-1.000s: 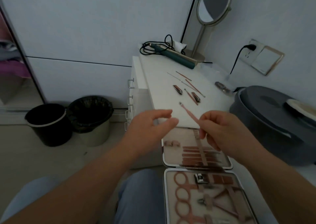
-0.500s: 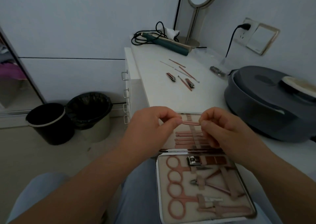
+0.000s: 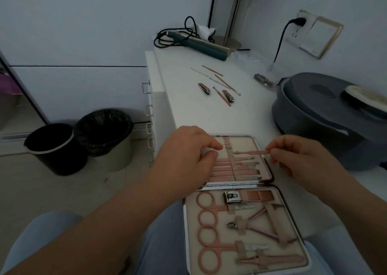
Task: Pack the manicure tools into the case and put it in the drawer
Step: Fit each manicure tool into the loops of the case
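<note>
Right hand (image 3: 301,159): thumb and forefinger pinch the right end of a pink pick (image 3: 251,153), lying crosswise over the far half of the open case (image 3: 266,146). Left hand (image 3: 188,155): fingers curled on that half's left side, apparently steadying it; whether it pinches anything cannot be told. Advice: slide the pick leftward under the centre strap (image 3: 230,155), level, clear of the rows below. Loose tools (image 3: 217,86) remain far along the desk (image 3: 188,111). Drawers (image 3: 149,115) left of case.
</note>
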`<state>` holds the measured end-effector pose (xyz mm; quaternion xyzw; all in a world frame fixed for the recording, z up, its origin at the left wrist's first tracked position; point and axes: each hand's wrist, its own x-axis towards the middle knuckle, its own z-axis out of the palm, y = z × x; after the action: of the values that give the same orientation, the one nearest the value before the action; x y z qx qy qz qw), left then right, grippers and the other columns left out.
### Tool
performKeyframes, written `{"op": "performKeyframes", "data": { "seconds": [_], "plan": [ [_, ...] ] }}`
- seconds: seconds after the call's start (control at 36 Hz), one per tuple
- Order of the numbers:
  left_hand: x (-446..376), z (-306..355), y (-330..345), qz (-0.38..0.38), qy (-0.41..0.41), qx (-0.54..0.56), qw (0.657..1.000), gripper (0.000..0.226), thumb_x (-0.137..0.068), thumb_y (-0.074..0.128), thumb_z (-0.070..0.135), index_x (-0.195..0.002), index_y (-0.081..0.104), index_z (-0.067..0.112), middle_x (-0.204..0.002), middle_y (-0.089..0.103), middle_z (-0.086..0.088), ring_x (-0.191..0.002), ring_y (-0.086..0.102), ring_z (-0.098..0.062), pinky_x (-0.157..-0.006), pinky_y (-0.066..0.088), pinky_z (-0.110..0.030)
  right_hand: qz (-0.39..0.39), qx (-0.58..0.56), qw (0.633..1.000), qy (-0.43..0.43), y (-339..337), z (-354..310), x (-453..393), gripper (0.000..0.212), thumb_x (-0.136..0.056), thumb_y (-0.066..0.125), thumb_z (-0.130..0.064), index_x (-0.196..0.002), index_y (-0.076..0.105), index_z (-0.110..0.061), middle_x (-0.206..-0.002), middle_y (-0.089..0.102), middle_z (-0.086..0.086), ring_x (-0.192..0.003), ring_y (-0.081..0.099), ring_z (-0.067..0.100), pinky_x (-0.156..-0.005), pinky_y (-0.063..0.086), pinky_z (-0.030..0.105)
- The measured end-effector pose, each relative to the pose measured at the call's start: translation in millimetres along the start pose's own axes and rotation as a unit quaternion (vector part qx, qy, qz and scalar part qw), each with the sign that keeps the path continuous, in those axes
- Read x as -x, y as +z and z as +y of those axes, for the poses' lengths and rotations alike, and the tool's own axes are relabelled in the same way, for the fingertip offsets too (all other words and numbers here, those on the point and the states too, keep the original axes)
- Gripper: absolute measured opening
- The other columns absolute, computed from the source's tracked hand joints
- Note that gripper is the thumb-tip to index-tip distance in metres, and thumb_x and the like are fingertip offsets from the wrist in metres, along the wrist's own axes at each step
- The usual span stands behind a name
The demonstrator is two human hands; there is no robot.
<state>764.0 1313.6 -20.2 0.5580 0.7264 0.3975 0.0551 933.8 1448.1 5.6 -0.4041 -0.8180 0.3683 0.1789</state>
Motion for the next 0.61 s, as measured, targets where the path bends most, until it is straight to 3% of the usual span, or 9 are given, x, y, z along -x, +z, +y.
{"op": "performKeyframes", "data": {
  "seconds": [0.11, 0.19, 0.28, 0.42, 0.61],
  "plan": [
    [1, -3, 3, 0.003, -0.003, -0.012, 1.000, 0.021, -0.080, 0.057, 0.022, -0.097, 0.068, 0.022, -0.105, 0.060, 0.007, -0.105, 0.045, -0.007, -0.091, 0.027, -0.017, 0.007, 0.038, 0.999, 0.012, 0, 3, -2, 0.021, -0.084, 0.054, -0.010, -0.068, 0.064, -0.021, -0.057, 0.058, -0.006, -0.053, 0.048, 0.004, -0.056, 0.035, 0.025],
    [1, -3, 2, -0.010, -0.005, -0.022, 1.000, 0.031, -0.074, 0.049, 0.028, -0.096, 0.069, 0.021, -0.107, 0.063, 0.004, -0.106, 0.050, -0.011, -0.096, 0.034, -0.027, 0.016, 0.050, 0.999, 0.008, 2, 3, -4, 0.022, -0.084, 0.053, -0.010, -0.067, 0.062, -0.021, -0.058, 0.057, -0.005, -0.056, 0.049, 0.009, -0.054, 0.036, 0.026],
    [1, -4, 0, -0.017, -0.002, -0.033, 0.999, 0.031, -0.074, 0.047, 0.029, -0.095, 0.069, 0.021, -0.106, 0.064, 0.005, -0.105, 0.050, -0.011, -0.095, 0.034, -0.027, 0.014, 0.062, 0.998, 0.003, 4, 2, -6, 0.023, -0.084, 0.052, -0.011, -0.067, 0.060, -0.024, -0.059, 0.058, -0.004, -0.060, 0.051, 0.013, -0.055, 0.038, 0.028],
    [0, -5, 1, -0.020, 0.005, -0.041, 0.999, 0.027, -0.076, 0.050, 0.031, -0.093, 0.070, 0.023, -0.108, 0.063, 0.006, -0.106, 0.049, -0.010, -0.094, 0.032, -0.026, -0.025, 0.055, 0.998, 0.004, 4, -1, -10, 0.021, -0.084, 0.053, -0.011, -0.068, 0.061, -0.022, -0.051, 0.059, -0.019, -0.044, 0.050, -0.008, -0.052, 0.033, 0.024],
    [1, -6, 2, -0.007, 0.008, -0.039, 0.999, 0.015, -0.079, 0.062, 0.024, -0.091, 0.070, 0.024, -0.108, 0.062, 0.006, -0.107, 0.048, -0.011, -0.095, 0.033, -0.031, -0.066, -0.001, 0.996, 0.056, 1, 0, -20, 0.025, -0.082, 0.055, -0.006, -0.065, 0.064, -0.020, -0.039, 0.046, -0.006, -0.033, 0.036, 0.000, -0.045, 0.029, 0.024]
  ]
}}
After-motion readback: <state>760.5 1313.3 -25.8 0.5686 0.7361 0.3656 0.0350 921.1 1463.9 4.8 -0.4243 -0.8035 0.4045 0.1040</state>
